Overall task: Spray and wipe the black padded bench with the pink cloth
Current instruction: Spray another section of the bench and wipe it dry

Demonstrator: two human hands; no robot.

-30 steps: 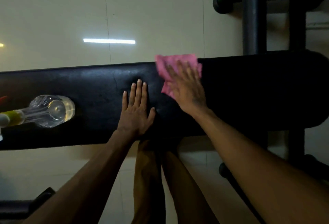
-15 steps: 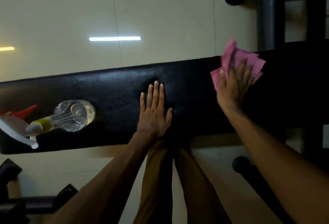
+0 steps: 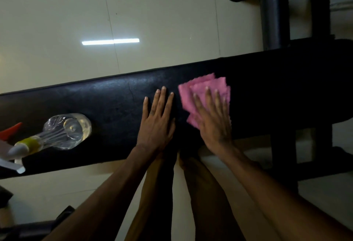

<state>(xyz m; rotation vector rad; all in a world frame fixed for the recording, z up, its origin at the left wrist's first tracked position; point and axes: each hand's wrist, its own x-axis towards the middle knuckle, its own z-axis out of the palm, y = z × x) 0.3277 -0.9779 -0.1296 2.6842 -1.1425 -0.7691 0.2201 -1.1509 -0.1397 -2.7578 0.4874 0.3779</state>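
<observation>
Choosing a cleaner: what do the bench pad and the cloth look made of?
Bench pad: looks like black vinyl or leather, slightly glossy, with a fine grain and a crease. Cloth: pink, matte and fuzzy with frayed edges, probably microfibre or terry.

pale tiled floor (image 3: 57, 20), black tube frame (image 3: 275, 11)

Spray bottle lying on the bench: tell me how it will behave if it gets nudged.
The spray bottle lies on its side on the bench, and its body looks round, so a nudge would probably roll it. Clear plastic that seems mostly empty suggests it is light. Its trigger head overhangs the near edge, so it might drop off.
</observation>
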